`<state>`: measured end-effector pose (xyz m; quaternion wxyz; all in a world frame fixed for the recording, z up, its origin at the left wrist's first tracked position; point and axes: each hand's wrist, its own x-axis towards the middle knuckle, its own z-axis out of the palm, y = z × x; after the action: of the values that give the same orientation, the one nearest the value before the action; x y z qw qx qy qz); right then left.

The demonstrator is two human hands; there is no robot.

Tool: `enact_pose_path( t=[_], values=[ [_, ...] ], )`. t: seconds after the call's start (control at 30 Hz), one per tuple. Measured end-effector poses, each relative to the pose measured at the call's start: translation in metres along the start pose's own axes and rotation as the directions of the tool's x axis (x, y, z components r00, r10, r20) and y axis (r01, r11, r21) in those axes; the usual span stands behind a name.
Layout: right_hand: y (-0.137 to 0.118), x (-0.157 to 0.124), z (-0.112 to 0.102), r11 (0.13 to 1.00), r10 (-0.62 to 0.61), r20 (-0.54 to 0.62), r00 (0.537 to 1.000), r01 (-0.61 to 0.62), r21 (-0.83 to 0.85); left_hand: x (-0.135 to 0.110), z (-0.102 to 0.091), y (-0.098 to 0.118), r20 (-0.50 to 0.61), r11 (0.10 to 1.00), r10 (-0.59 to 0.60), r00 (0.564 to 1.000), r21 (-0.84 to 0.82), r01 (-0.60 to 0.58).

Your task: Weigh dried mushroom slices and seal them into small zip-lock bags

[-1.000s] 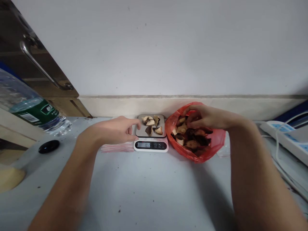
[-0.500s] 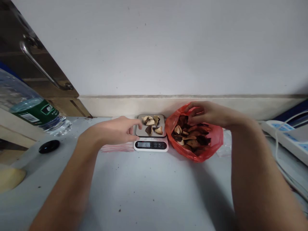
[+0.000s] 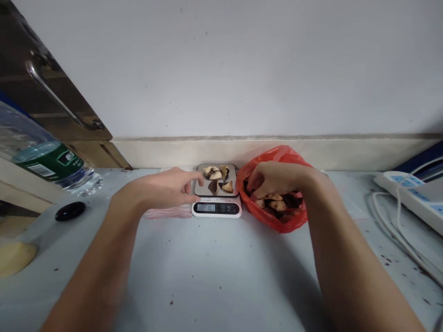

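Observation:
My left hand [image 3: 169,186] rests beside a small digital scale [image 3: 216,210], its thumb and forefinger apart at the scale's left edge and nothing between them. Several pieces of dried citrus peel [image 3: 213,186], dark outside and pale inside, lie on the scale's plate, and its display reads about 10.3. On the right stands a red plastic bag [image 3: 289,226], its mouth open, holding more dried peel [image 3: 276,205]. Reaching into the bag, my right hand [image 3: 272,179] has its fingers bent and closed down among the peel; the fingertips are partly hidden.
A clear bottle with a green label [image 3: 51,159] stands at the left, near a black oval object [image 3: 70,211] and a pale yellowish object [image 3: 17,258]. Flat red-striped clear plastic [image 3: 169,212] lies under my left hand. A white power strip [image 3: 411,186] with cables lies right.
My right hand has moved left and deeper into the red bag, its fingers bending in among the peel. The bag's rim has shifted. My left hand and the reading are unchanged.

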<state>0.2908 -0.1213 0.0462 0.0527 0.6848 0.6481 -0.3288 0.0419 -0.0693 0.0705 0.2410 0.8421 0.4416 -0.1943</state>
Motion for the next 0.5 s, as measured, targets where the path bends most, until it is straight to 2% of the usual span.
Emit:
enact_pose_path(
  t=[0.1,0.23,0.37,0.5],
  values=[
    [0.009,-0.005,-0.006,0.999,-0.025,-0.101,0.995,0.027,0.019,-0.004,-0.002,0.0,-0.017,1.0,-0.001,1.0,0.008,0.001],
    [0.013,-0.02,-0.017,0.97,-0.191,-0.248,0.95,0.221,0.099,-0.007,-0.004,-0.004,-0.044,0.999,-0.048,0.998,0.008,0.048],
    [-0.01,-0.018,-0.012,0.951,-0.207,-0.391,0.897,0.278,0.133,-0.003,-0.002,-0.006,-0.045,0.999,-0.049,0.998,0.021,0.05],
    [-0.038,0.004,0.009,0.955,-0.254,-0.396,0.882,0.293,0.041,0.004,0.002,-0.004,-0.008,1.0,0.01,1.0,0.029,-0.01]
  ],
)
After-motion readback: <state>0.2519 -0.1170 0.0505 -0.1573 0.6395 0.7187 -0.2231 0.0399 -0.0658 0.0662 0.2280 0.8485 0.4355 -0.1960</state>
